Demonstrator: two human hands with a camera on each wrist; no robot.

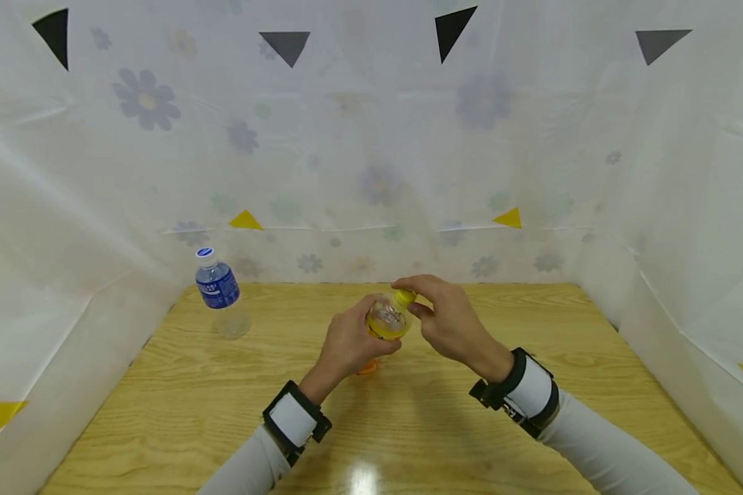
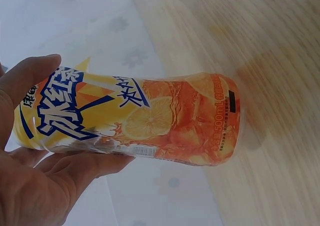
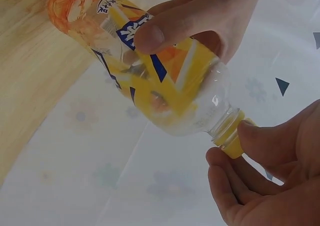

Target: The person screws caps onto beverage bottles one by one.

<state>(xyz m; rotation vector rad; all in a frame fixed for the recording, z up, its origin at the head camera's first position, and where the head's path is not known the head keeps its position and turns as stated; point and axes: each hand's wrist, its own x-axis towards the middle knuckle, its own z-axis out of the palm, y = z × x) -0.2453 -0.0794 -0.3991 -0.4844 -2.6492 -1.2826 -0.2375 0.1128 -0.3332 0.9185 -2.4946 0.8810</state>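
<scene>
My left hand [image 1: 354, 337] grips a clear plastic drink bottle [image 2: 150, 121] round its upper body, tilted over the wooden table. Its label is yellow and orange with lemon slices, ice and blue-edged lettering. Thumb and fingertips of my right hand [image 1: 448, 320] pinch the yellow bottle cap [image 3: 231, 141] at the neck. In the right wrist view the cap sits at the mouth, with a yellow ring just below it. The bottle looks see-through, with no liquid showing at the shoulder.
A second clear bottle [image 1: 221, 295] with a blue label and white cap stands at the table's far left. The wooden table [image 1: 223, 412] meets white flowered sheeting [image 1: 371, 137] at the back and sides. Black and yellow triangles mark the sheeting.
</scene>
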